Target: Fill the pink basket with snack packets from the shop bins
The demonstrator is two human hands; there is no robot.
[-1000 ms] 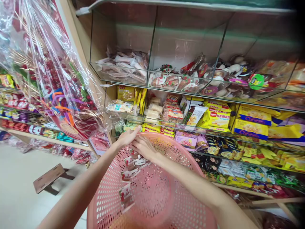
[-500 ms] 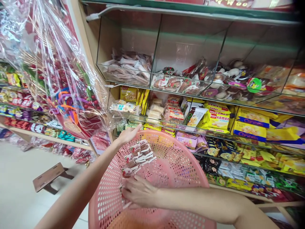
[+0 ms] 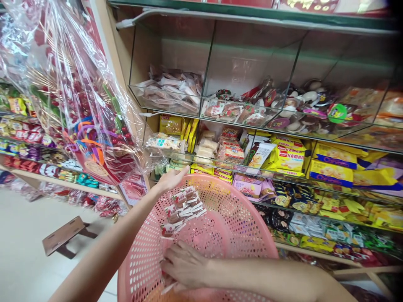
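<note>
Pink perforated plastic basket [image 3: 245,233]: left hand [image 3: 171,180] gripping far-left rim [image 3: 201,178], right hand [image 3: 185,266] curled low inside over wrapping; can't tell if it's holding any. Wrapped snack packets [image 3: 181,209] upper left, room rightward. Glass-fronted shelves [image 3: 245,54] just beyond; stool [image 3: 64,235], pale floor [image 3: 19,226] left.

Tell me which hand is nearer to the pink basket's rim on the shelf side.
Left. The left hand is right at that rim; the right hand is down inside the basket, away from it.
</note>
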